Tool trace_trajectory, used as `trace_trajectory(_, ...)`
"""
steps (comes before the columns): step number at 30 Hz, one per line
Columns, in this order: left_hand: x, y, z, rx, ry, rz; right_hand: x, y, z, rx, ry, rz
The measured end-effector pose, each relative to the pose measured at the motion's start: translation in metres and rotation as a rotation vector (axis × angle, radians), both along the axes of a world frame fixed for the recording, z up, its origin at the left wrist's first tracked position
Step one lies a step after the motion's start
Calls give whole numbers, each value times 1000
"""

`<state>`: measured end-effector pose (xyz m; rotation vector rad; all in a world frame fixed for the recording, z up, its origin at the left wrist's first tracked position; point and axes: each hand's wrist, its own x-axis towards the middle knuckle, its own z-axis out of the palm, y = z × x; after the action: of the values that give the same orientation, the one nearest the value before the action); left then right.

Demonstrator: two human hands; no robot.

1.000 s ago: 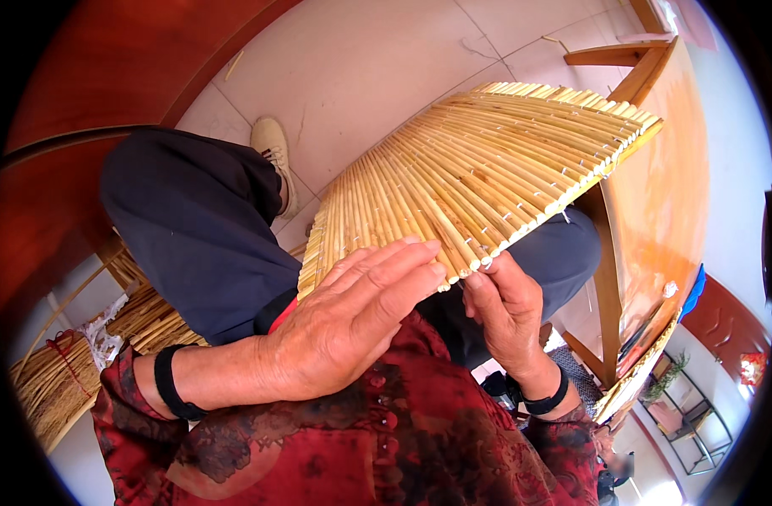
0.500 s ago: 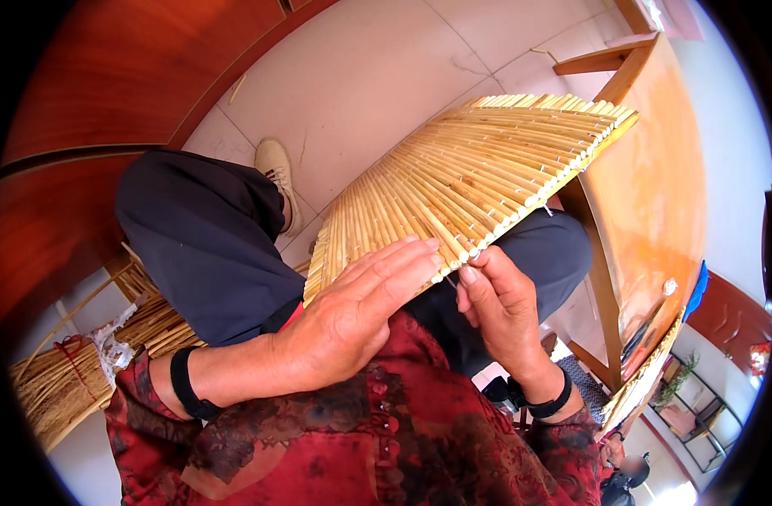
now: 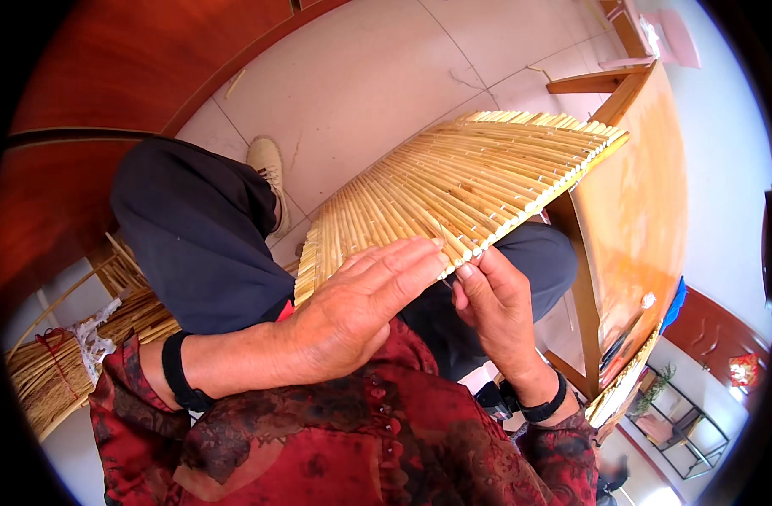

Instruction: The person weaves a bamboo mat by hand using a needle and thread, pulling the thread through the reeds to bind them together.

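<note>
A mat of pale yellow reed sticks (image 3: 453, 185), joined with white stitches, slopes across my lap. The fingers of my left hand (image 3: 344, 312) lie stretched flat over its near edge. Just right of them, my right hand (image 3: 495, 308) pinches at the lower edge, where a small thread or wire shows; exactly what the fingertips hold is too small to make out.
A wooden table (image 3: 634, 219) stands at the right, a red-brown cabinet (image 3: 91, 76) at upper left. A bundle of long reeds (image 3: 48, 396) lies at lower left. Tiled floor (image 3: 360, 76) shows beyond my shoe (image 3: 266, 169). A person (image 3: 609, 476) is at lower right, near a metal shelf (image 3: 681, 430).
The mat's far right end appears lower and a little further left than a second ago. My right hand has shifted slightly left, still pinching at the edge; my left hand stays flat.
</note>
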<state>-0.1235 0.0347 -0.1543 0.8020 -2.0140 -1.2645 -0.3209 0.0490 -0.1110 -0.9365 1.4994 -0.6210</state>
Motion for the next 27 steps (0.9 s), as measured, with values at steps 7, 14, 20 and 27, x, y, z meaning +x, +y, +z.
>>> trace_trajectory(7,-1,-1,-1,-35,2,2,-5,-15,8,295,-276,-130)
trace_trajectory(14,-6,0,0,-16,23,20,0,-11,8,231,-302,-298)
trace_trajectory(20,-13,7,-6,-45,56,58,8,-15,6,304,-173,-337)
trace_trajectory(27,-14,7,-5,-55,81,88,12,-20,9,283,-109,-358)
